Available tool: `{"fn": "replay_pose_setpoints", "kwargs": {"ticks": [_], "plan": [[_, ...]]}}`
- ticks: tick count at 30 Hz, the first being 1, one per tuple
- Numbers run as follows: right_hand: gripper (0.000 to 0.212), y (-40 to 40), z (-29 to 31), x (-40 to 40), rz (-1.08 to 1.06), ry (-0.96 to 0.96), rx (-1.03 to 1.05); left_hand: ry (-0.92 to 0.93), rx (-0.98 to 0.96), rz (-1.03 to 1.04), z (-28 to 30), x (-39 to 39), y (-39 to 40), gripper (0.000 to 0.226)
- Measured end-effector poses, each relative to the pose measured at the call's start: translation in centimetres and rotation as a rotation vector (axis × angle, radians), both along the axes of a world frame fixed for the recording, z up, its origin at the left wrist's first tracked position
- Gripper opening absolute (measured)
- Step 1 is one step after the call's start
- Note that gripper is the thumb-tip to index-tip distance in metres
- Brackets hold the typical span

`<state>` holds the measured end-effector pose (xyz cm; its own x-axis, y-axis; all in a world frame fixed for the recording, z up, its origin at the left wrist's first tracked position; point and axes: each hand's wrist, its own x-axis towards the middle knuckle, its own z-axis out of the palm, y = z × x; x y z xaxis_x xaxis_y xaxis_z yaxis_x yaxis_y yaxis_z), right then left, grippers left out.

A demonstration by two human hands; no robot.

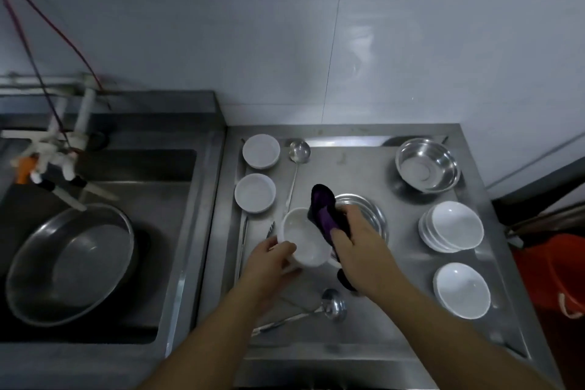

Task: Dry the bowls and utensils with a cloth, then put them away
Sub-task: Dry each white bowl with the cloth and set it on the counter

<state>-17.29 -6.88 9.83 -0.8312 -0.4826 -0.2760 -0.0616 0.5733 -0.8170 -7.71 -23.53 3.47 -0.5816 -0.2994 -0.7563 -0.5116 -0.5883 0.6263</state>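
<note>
A: Starting at our left hand (274, 258): fingers curled round the near rim of a white bowl (302, 236), thumb over the edge, bowl lifted and tilted toward us above the desk (348, 165).

B: Right hand (354, 239)?

A: Closed on the purple cloth (324, 210). The cloth drapes over the bowl's rim at its 3 o'clock and a fold sticks up past the fingers. We judge we are mid-wipe on this bowl.

B: Progress, working outward?

A: Early to middle, we reckon. Nothing looks put away. Just beyond the right hand, at 1 o'clock, a steel dish (367, 215) lies flat. At 10 o'clock from the bowl, two white bowls (255, 192) sit one behind the other, with a ladle (299, 152) beside them. At 6 o'clock, another ladle (332, 305) lies on the desk.

B: Further out?

A: Steel bowl (427, 165) at 2 o'clock, a stack of white bowls (452, 226) at 3, a single white bowl (462, 290) at 4. We cannot tell which are dried. A large basin (69, 263) sits in the sink (177, 199) at 9 o'clock.
</note>
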Motion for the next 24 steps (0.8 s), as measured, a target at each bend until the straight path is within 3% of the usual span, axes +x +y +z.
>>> {"fn": "replay_pose_setpoints", "kwargs": {"ticks": [5,9,14,18,20,24], "plan": [[0.045,1.8,4.7,-0.5,0.238,0.347,-0.057,0.275,0.012,-0.007,7.8,-0.7,3.1,0.035],[0.043,3.4,7.5,-0.4,0.259,0.456,-0.213,0.435,0.025,-0.034,12.3,-0.4,5.0,0.058],[0.044,5.1,9.6,-0.1,0.263,0.44,-0.33,0.486,0.019,-0.115,15.1,1.0,5.8,0.065],[0.041,5.6,10.9,1.0,0.328,0.367,-0.435,0.534,-0.013,-0.224,16.4,1.5,6.0,0.099],[0.04,5.6,11.5,1.3,0.373,0.345,-0.451,0.592,0.002,-0.26,16.9,1.4,6.0,0.105],[0.042,4.6,12.7,1.6,0.424,0.525,-0.346,0.658,0.094,-0.288,17.3,1.6,5.4,0.1]]}}
